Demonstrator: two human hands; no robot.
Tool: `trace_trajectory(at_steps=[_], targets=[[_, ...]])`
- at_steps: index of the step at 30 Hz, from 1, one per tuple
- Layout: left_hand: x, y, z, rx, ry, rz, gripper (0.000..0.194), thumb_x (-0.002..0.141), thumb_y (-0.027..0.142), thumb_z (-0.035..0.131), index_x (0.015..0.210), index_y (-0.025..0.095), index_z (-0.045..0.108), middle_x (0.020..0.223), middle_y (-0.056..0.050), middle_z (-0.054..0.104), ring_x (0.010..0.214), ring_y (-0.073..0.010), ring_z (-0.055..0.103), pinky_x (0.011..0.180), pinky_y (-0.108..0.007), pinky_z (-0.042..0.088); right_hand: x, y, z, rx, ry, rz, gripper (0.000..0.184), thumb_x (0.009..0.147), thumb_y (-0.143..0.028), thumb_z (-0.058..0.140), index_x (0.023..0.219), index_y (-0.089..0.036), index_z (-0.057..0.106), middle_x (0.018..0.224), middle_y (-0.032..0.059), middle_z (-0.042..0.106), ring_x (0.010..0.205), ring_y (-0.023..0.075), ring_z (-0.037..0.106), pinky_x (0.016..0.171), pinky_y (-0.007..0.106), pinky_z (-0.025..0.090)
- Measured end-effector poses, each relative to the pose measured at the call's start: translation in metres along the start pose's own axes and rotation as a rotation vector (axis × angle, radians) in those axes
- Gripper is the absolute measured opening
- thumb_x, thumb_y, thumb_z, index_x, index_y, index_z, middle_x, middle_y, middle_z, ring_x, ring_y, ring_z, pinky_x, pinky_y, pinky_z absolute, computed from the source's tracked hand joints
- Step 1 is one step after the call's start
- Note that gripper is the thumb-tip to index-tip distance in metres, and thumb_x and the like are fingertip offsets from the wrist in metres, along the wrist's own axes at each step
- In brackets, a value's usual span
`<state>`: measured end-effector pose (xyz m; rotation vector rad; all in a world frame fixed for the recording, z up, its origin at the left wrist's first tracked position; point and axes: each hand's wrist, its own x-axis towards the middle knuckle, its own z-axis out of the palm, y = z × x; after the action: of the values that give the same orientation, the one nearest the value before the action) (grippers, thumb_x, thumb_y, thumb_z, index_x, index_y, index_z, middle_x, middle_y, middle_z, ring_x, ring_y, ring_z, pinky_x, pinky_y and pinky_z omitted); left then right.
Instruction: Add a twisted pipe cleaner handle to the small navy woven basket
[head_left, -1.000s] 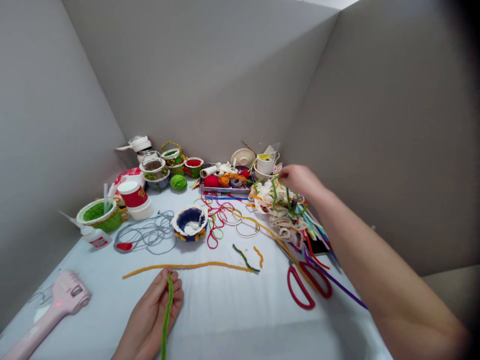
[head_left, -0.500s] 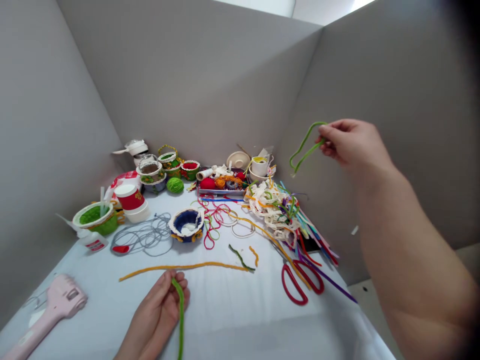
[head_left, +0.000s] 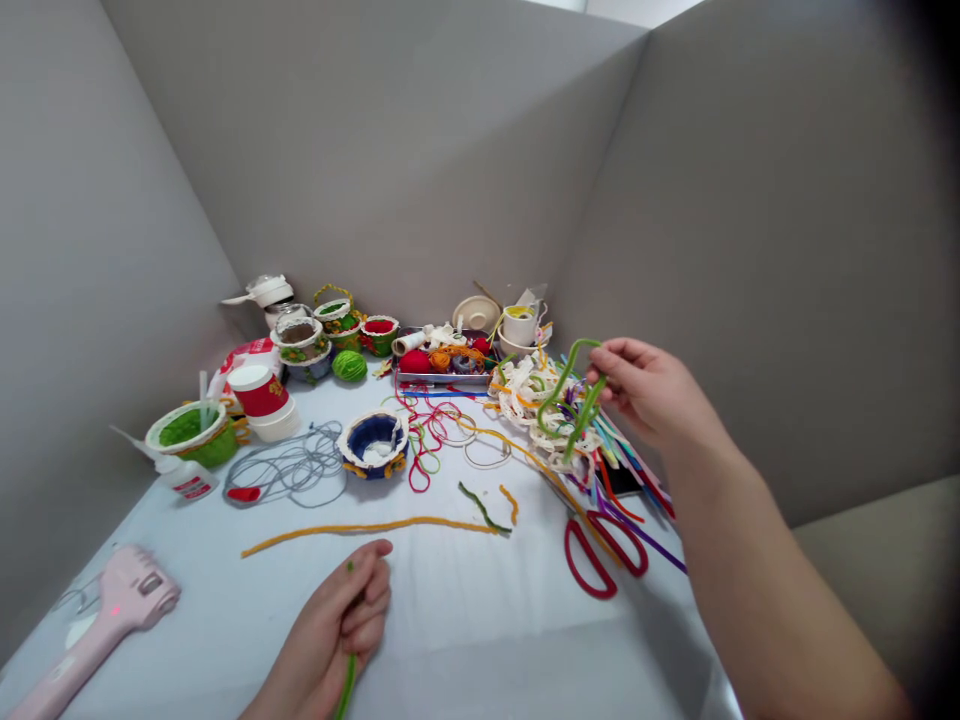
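Observation:
My left hand (head_left: 337,620), low at the front of the table, is closed around a thin green pipe cleaner (head_left: 347,685). Its tip pokes out above the thumb and the rest hangs below the fist toward the bottom edge. My right hand (head_left: 637,385) is raised at the right, pinching another green pipe cleaner (head_left: 547,408) bent into an open loop that hangs left of the fingers. A long orange strand (head_left: 360,528) lies beyond my left hand, with short dark green (head_left: 480,503) and orange (head_left: 511,507) pieces near its right end.
Red-handled scissors (head_left: 581,570) lie at right, beside a pile of lace and colored strips (head_left: 551,420). A pink glue gun (head_left: 124,595) is at left, near a glue bottle (head_left: 186,478). A blue bowl (head_left: 373,445) sits mid-table; small baskets and a yarn tray (head_left: 450,378) stand behind.
My right hand has come down and left with its green pipe cleaner, now before the lace pile. My left hand has turned over and its fingers have curled around its pipe cleaner.

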<state>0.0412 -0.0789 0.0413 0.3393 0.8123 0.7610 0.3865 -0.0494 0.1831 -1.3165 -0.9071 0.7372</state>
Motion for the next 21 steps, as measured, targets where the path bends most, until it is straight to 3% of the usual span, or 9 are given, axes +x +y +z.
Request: trace_trajectory(at_steps=[2, 5, 7, 9, 11, 13, 17, 19, 21], targets=[[-0.004, -0.005, 0.004, 0.13, 0.023, 0.017, 0.033, 0.076, 0.03, 0.073, 0.103, 0.014, 0.062, 0.081, -0.001, 0.057, 0.044, 0.0022, 0.016, 0.038, -0.013, 0.011, -0.024, 0.016, 0.014, 0.004, -0.106, 0.056, 0.028, 0.067, -0.038, 0.077, 0.077, -0.02, 0.059, 0.059, -0.0022, 0.062, 0.044, 0.0071, 0.049, 0.039, 0.018, 0.036], [-0.01, -0.015, 0.011, 0.222, -0.038, 0.011, 0.047, 0.068, 0.035, 0.079, 0.108, 0.016, 0.062, 0.102, -0.011, 0.062, 0.044, 0.0033, 0.016, 0.038, -0.014, 0.008, -0.072, 0.051, 0.05, 0.005, -0.326, 0.199, 0.027, 0.074, -0.043, 0.07, 0.077, -0.02, 0.056, 0.06, -0.0032, 0.062, 0.042, 0.0073, 0.049, 0.041, 0.02, 0.039], [-0.012, -0.021, 0.012, 0.231, -0.102, -0.008, 0.052, 0.064, 0.041, 0.08, 0.107, 0.016, 0.063, 0.091, -0.008, 0.063, 0.043, 0.0031, 0.015, 0.038, -0.015, 0.007, -0.1, 0.074, 0.073, 0.035, -0.43, 0.287, 0.026, 0.077, -0.043, 0.067, 0.079, -0.019, 0.055, 0.059, -0.0039, 0.062, 0.042, 0.0069, 0.049, 0.042, 0.019, 0.038], [-0.012, -0.025, 0.01, 0.251, -0.138, -0.044, 0.042, 0.066, 0.042, 0.079, 0.093, 0.014, 0.065, 0.063, 0.0, 0.056, 0.042, 0.0022, 0.012, 0.039, -0.015, 0.006, -0.116, 0.09, 0.086, 0.029, -0.479, 0.33, 0.027, 0.077, -0.043, 0.066, 0.078, -0.018, 0.054, 0.058, -0.0042, 0.061, 0.041, 0.0062, 0.047, 0.041, 0.019, 0.035], [-0.012, -0.025, 0.007, 0.28, -0.177, -0.096, 0.033, 0.069, 0.042, 0.076, 0.076, 0.013, 0.061, 0.047, 0.007, 0.038, 0.04, 0.0012, 0.01, 0.04, -0.015, 0.006, -0.121, 0.099, 0.089, -0.004, -0.519, 0.36, 0.027, 0.076, -0.042, 0.067, 0.077, -0.018, 0.054, 0.057, -0.0046, 0.06, 0.042, 0.0058, 0.046, 0.042, 0.018, 0.035], [-0.01, -0.024, 0.005, 0.289, -0.218, -0.12, 0.035, 0.073, 0.044, 0.073, 0.068, 0.014, 0.056, 0.046, 0.009, 0.033, 0.04, 0.0006, 0.01, 0.039, -0.016, 0.007, -0.118, 0.101, 0.084, -0.042, -0.557, 0.39, 0.028, 0.074, -0.041, 0.068, 0.076, -0.018, 0.053, 0.056, -0.005, 0.059, 0.042, 0.0055, 0.045, 0.041, 0.018, 0.034], [-0.009, -0.022, 0.006, 0.296, -0.211, -0.062, 0.033, 0.079, 0.047, 0.065, 0.089, 0.016, 0.058, 0.056, 0.007, 0.042, 0.041, -0.0003, 0.01, 0.039, -0.016, 0.008, -0.113, 0.098, 0.075, -0.082, -0.581, 0.429, 0.031, 0.073, -0.044, 0.069, 0.078, -0.018, 0.052, 0.057, -0.005, 0.06, 0.04, 0.0057, 0.046, 0.039, 0.017, 0.032], [-0.009, -0.025, 0.007, 0.313, -0.205, -0.03, 0.041, 0.076, 0.047, 0.069, 0.103, 0.02, 0.056, 0.068, 0.003, 0.052, 0.042, -0.0005, 0.013, 0.038, -0.016, 0.009, -0.117, 0.098, 0.078, -0.07, -0.599, 0.447, 0.032, 0.073, -0.045, 0.067, 0.079, -0.018, 0.051, 0.058, -0.0047, 0.06, 0.04, 0.0063, 0.048, 0.039, 0.018, 0.034], [-0.009, -0.029, 0.005, 0.345, -0.257, -0.063, 0.046, 0.071, 0.048, 0.073, 0.104, 0.021, 0.054, 0.073, 0.002, 0.056, 0.041, 0.0001, 0.014, 0.038, -0.017, 0.008, -0.125, 0.1, 0.085, -0.055, -0.624, 0.461, 0.031, 0.074, -0.044, 0.066, 0.081, -0.018, 0.051, 0.059, -0.0046, 0.06, 0.041, 0.0068, 0.049, 0.04, 0.018, 0.035]])
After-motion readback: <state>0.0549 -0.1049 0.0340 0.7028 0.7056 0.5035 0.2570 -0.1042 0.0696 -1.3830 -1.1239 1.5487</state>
